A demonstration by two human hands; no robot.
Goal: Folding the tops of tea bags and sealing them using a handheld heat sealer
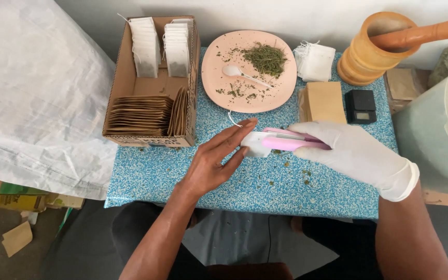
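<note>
The fingers (237, 136) of the bare left hand (211, 166) lay straight and close together, pinching a small white tea bag (255, 144) by its edge. The gloved right hand (353, 153) was clamped around a pink sealer (291, 141), whose jaws met the bag's other edge above the blue speckled table (182, 171).

We judged that a sound seal required the bag mouth held flat and square in the jaws, fingers clear, and leaf kept off the seam.

Behind stood a pink plate (219, 67) with dried herb (265, 58) and a white spoon (237, 71), and a cardboard box (123, 83) of finished bags.

We could not see the seam itself, the bag's contents, or the gloved fingertips beneath the sealer. The wooden mortar (369, 57) and white tub (442, 129) were cut off.
</note>
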